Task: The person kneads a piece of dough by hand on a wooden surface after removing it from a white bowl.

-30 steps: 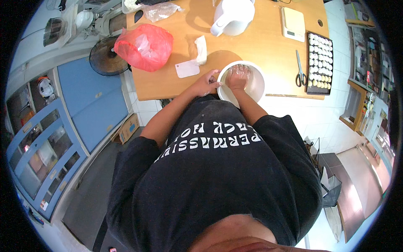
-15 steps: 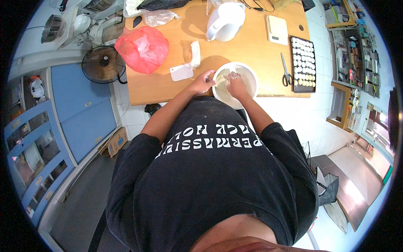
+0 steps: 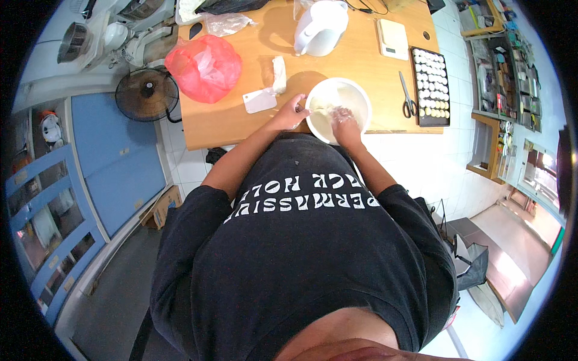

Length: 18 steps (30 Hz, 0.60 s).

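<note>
A white bowl is set at the edge of the bench, its rim touched by the left hand, digits apart; the right hand is held inside, beside pale dough, its grip indeterminable.

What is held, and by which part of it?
Perhaps the white bowl, at its left rim, by the left grip; whether the right grip holds anything is unclear.

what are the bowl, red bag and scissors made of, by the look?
Bowl: likely plastic; smooth, evenly white. Red bag: thin plastic film, judging by its crinkles and translucence. Scissors: blades seemingly metal, from their plain grey; dark handles, probably plastic.
</note>
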Available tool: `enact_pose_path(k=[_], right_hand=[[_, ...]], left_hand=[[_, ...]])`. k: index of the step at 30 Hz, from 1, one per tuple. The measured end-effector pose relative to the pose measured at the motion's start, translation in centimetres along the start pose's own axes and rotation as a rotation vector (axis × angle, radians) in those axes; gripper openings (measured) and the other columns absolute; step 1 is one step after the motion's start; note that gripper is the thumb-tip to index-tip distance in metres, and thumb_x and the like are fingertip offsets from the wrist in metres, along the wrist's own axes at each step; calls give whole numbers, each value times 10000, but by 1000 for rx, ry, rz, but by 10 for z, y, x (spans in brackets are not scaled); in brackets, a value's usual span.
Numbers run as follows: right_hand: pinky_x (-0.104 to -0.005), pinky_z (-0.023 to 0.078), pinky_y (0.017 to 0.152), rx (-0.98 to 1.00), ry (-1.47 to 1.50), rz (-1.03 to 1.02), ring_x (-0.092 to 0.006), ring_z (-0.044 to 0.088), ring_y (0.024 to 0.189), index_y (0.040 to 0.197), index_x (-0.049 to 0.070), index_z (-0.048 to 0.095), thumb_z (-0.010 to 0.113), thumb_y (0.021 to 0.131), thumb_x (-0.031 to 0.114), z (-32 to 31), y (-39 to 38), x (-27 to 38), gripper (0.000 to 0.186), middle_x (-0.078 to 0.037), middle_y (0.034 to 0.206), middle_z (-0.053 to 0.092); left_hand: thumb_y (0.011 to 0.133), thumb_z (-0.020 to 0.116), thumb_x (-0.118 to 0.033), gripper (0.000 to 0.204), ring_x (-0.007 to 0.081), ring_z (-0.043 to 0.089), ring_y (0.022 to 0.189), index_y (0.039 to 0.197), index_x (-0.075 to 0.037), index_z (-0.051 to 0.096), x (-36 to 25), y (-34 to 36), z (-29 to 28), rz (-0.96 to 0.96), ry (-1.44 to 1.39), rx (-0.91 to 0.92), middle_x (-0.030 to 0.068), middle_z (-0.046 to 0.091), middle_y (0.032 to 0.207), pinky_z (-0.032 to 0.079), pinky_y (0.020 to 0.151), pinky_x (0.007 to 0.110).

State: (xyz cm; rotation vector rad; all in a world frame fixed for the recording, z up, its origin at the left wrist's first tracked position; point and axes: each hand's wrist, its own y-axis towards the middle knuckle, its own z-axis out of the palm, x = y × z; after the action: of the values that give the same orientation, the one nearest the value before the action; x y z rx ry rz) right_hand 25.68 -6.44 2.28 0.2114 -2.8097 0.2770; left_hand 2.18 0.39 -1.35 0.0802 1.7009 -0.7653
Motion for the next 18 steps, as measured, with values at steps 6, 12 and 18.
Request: enact_pose_path(k=[6, 12, 18], right_hand=[[-490, 546, 938, 371, 25, -5, -372, 718, 1002, 1011, 92, 799, 636, 867, 228, 21, -12, 8, 257, -198, 1208, 725], [-476, 553, 850, 157, 146, -13, -402, 712, 921, 1016, 23, 739, 626, 960, 346, -5, 22, -12, 347, -202, 963, 751], [-407, 474, 516, 209, 843, 496, -251, 646, 592, 918, 30, 704, 615, 985, 339, -10, 63, 8, 328, -127, 706, 682]], left_hand=[[921, 788, -239, 732, 150, 613, 748, 1514, 8, 437, 0, 2, 5, -24, 5, 68, 84, 666, 865, 488, 637, 332], [947, 777, -255, 745, 120, 572, 738, 1533, 20, 407, -8, -5, -1, -65, -8, 67, 71, 656, 889, 449, 602, 296], [946, 776, -229, 720, 119, 558, 633, 1522, 9, 416, 13, 1, 4, -12, -114, 45, 64, 654, 823, 429, 533, 306]])
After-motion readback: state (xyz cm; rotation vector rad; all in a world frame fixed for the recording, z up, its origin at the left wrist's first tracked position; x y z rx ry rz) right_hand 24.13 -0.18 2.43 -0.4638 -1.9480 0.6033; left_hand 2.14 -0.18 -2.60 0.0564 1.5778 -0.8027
